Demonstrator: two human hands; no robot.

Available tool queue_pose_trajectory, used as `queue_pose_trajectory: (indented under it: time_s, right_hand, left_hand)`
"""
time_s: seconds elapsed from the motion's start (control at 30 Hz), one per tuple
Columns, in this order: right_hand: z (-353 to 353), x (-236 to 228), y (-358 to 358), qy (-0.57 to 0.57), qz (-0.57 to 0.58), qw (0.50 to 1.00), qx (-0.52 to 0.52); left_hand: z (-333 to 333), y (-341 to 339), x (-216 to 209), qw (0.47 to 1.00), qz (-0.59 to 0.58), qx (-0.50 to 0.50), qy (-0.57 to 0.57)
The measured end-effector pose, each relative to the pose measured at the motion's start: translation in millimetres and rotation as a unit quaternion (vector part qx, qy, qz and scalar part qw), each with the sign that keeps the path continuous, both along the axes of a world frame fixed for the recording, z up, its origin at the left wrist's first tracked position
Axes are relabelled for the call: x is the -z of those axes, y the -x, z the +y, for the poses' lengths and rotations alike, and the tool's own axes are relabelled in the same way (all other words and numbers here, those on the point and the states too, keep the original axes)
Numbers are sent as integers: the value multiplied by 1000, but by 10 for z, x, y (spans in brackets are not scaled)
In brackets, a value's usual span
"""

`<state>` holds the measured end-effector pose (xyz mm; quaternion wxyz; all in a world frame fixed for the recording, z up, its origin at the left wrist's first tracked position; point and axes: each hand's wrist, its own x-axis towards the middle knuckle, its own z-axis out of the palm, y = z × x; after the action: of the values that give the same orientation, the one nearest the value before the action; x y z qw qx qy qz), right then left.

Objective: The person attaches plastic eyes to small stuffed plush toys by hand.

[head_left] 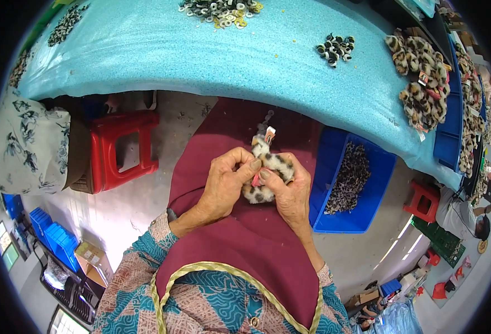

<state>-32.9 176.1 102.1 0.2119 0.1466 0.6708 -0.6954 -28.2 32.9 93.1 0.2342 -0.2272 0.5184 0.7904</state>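
Observation:
Between my two hands, over the dark red apron (201, 161) on my lap, is a small spotted plush piece (277, 162) in white, black and tan. A paper tag (270, 134) sticks up from its far end. My left hand (227, 181) pinches it from the left, thumb and forefinger pressed together. My right hand (292, 189) grips it from the right, with the thumb on its middle. A bit of pink material (256, 180) shows between the thumbs. The fingertips under the plush are hidden. Some small pale rings (266, 119) lie on the apron just beyond it.
A table with a blue cover (201, 67) spans the front. On it lie black-and-white small parts (335, 50), white and yellow rings (231, 19) and a heap of spotted plush pieces (423, 83). A blue bin (340, 227) stands at right, a red stool (103, 156) at left.

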Motion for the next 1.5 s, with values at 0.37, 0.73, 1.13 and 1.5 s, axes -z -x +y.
queue_pose_trajectory:
  time_s: [0.37,0.73,1.13,1.5]
  right_hand:
    - [-74,133,-142,-213,117,970,-8]
    - [-78,468,46,125,-94,979,129]
    - [14,479,-15,345,-141,922,106]
    - [-56,326,-63,82,-60,994,43]
  left_hand:
    - [117,-156,145,998,19,29,45]
    - [41,-112,247,967,178,-43,176]
    - [27,68,246,992,76,9,105]
    - [-1,-50,277,999,-3,-13,32]
